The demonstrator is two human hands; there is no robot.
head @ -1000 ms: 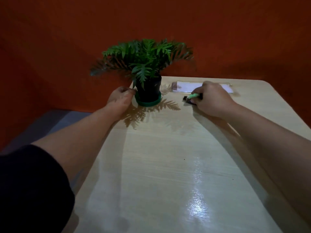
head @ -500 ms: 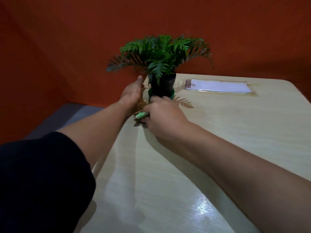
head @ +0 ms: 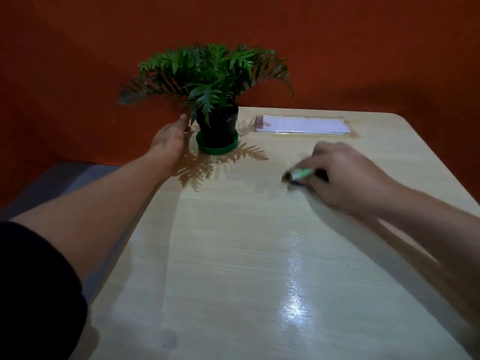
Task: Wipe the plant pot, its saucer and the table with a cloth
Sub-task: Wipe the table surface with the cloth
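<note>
The right hand is pressing a bunched green-and-dark cloth onto the pale wood-grain table, fingers curled around it, so the table-wiping step looks in hand. The black plastic plant pot is sitting in its green round saucer at eleven o'clock, the left hand resting loosely open just beside it. Next, the strokes likely need to be covering the bare near surface.

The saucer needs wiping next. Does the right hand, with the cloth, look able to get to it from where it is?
Probably yes. The right hand rests on bare table and nothing lies between it and the green saucer; only the left hand sits at the saucer's far side.
</note>
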